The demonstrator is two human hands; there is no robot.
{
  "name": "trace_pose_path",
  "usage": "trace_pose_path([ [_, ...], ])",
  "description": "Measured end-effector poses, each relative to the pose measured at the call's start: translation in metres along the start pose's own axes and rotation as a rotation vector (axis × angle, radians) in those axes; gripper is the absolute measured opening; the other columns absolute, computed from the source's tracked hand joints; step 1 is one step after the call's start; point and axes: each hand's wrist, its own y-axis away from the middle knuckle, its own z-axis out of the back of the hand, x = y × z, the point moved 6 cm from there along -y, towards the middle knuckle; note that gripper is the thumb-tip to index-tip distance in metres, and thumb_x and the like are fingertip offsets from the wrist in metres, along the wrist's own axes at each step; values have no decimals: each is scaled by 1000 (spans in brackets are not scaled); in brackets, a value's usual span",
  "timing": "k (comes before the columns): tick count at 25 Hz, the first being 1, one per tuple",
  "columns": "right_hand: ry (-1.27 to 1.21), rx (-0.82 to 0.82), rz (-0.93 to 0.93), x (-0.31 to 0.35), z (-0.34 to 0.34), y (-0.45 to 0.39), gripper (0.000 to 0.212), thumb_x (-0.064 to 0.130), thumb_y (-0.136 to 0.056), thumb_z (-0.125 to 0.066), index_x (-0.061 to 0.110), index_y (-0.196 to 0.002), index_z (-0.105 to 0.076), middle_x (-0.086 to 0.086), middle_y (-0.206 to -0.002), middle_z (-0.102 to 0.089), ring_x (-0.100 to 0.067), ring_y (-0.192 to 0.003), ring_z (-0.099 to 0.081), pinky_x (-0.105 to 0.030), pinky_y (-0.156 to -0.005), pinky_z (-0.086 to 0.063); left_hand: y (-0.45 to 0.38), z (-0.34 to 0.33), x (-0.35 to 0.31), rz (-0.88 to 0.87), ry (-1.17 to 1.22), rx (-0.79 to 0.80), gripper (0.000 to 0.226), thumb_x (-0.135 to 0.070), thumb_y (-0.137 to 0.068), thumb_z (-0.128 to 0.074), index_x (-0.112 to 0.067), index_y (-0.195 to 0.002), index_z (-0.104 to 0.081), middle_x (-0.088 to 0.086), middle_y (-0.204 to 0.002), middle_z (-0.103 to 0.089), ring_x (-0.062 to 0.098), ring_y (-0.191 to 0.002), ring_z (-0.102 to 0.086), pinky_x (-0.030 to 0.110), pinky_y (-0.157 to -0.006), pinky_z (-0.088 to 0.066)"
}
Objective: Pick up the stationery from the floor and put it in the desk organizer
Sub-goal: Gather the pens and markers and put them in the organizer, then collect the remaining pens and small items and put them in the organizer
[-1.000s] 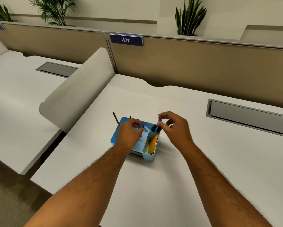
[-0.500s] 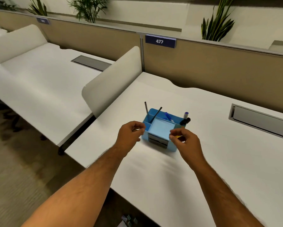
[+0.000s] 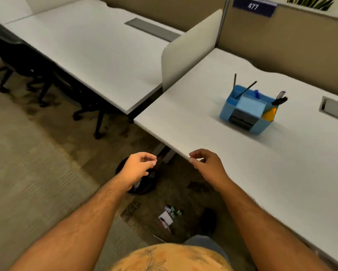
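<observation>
Left hand [image 3: 136,167] and right hand [image 3: 207,164] hang at the desk's [image 3: 213,122] near edge, fingers loosely curled, holding nothing. Blue organizer [image 3: 247,111] sits far right on the desk, pens standing in it. Small stationery [image 3: 169,217] lies on the floor [image 3: 37,173] below, between the arms.

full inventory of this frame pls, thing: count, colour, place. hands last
desk organizer: 1, blue, on the right desk, holding pens and markers
right desk: 1, white, front right
left desk: 1, white, upper left
divider panel: 1, off-white, between the desks
number plate: 1, dark blue, reads 477, on the partition top
office chairs: count unclear, black, by the left desk
bin: 1, black, on the floor under the left hand
stationery: small pile, white and green, blurred, on the floor
left hand: 1, loosely curled, holds nothing
right hand: 1, loosely curled, holds nothing, at the desk edge
</observation>
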Motion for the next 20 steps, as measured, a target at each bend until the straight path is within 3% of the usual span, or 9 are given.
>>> trace_pose_path([
  [5, 108, 105, -37, -21, -86, 38, 13, 28, -94, -75, 30, -107, -75, 9, -98, -74, -9, -92, -71, -30, -83, -58, 31, 49, 83, 85, 39, -47, 19, -12, -96, -75, -16, -115, -74, 8, -120, -76, 25, -103, -70, 33, -75, -55],
  [8, 180, 141, -81, -41, -121, 49, 19, 22, -91, -78, 20, -110, -76, 3, -98, -74, -13, -92, -70, -30, -82, -54, 42, 56, 121, 125, 48, -109, 27, -9, -94, -77, -9, -120, -74, 7, -120, -75, 19, -104, -69, 29, -81, -52],
  [10, 245, 197, -119, -61, -134, 50, 26, 20, -90, -80, 16, -115, -74, -1, -105, -74, -17, -98, -69, -32, -88, -54, 46, 49, 141, 163, 67, -136, 30, -6, -92, -77, -4, -122, -73, 10, -118, -74, 14, -100, -64, 26, -83, -47],
  [14, 441, 403, -182, -125, -152, 39, 45, 23, -89, -81, 14, -131, -67, -6, -127, -66, -21, -117, -64, -31, -96, -50, 45, 14, 190, 267, 125, -194, 31, -3, -92, -76, -2, -123, -72, 10, -109, -71, 14, -95, -62, 20, -71, -48],
  [17, 551, 527, -180, -172, -161, 23, 53, 25, -88, -81, 13, -136, -63, -10, -133, -62, -24, -123, -63, -34, -102, -49, 43, -16, 230, 350, 195, -278, 31, -3, -91, -77, -3, -122, -72, 13, -111, -73, 20, -101, -66, 30, -91, -53],
  [20, 626, 627, -168, -231, -179, -2, 52, 24, -88, -82, 11, -135, -63, -11, -129, -64, -26, -119, -64, -32, -100, -48, 35, -55, 281, 451, 224, -333, 30, -7, -91, -78, -9, -120, -74, 10, -114, -74, 22, -106, -69, 31, -94, -54],
])
